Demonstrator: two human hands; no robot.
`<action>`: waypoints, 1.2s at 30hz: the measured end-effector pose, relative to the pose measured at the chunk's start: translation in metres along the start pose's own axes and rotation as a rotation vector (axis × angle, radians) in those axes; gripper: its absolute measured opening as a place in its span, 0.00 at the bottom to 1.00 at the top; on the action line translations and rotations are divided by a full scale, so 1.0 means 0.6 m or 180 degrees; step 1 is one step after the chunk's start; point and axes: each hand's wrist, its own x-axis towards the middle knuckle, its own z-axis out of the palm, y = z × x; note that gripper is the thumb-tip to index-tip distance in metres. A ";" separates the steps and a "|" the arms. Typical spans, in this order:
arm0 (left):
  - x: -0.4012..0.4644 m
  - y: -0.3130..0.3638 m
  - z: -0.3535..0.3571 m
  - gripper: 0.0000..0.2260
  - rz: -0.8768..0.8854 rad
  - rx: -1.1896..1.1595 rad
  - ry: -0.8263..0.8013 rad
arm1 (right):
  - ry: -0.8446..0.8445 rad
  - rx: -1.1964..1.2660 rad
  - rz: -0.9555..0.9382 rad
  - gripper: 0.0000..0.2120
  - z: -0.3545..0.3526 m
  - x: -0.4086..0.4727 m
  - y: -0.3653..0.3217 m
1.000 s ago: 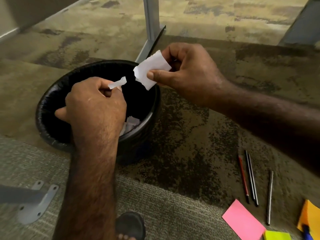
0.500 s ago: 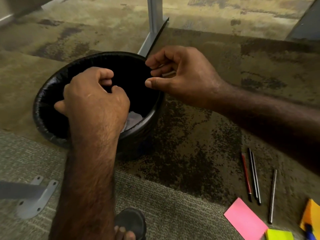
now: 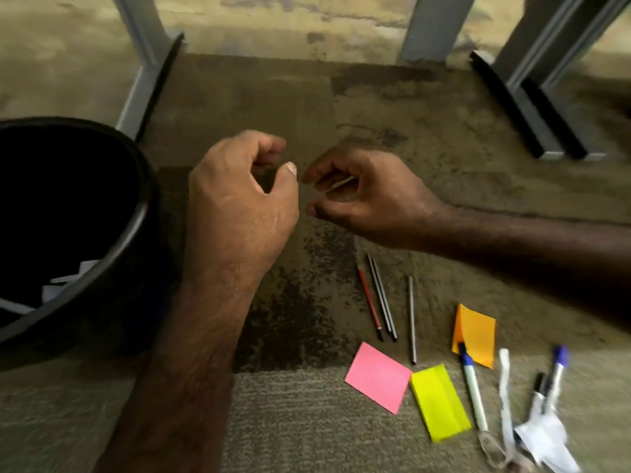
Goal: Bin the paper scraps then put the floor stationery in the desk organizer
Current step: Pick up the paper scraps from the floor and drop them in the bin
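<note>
The black bin (image 3: 136,220) stands at the left with white paper scraps (image 3: 68,278) inside. My left hand (image 3: 239,206) hovers just right of the bin, fingers loosely curled and holding nothing. My right hand (image 3: 368,206) is beside it, fingertips nearly meeting the left thumb, with a thin white paper sliver (image 3: 341,182) between its fingers. Below on the carpet lie a red pencil (image 3: 370,302), two dark pencils (image 3: 382,295), another dark pencil (image 3: 411,319), pink (image 3: 377,377), yellow (image 3: 438,402) and orange (image 3: 474,332) sticky notes, pens (image 3: 473,387), and a crumpled white scrap (image 3: 543,438).
Grey desk legs stand at the back left (image 3: 143,63), back middle (image 3: 426,25) and back right (image 3: 532,97). A white paper strip (image 3: 505,387) and blue-capped pens (image 3: 555,377) lie at the lower right. No desk organizer is in view.
The larger white paper piece has left my right hand. Both hands have moved from over the bin to its right, and the view has swung right toward the stationery.
</note>
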 end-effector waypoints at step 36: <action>-0.421 0.092 0.414 0.16 0.2216 0.0229 -0.3599 | -0.1541 -0.1631 0.1346 0.22 -0.090 -0.614 0.299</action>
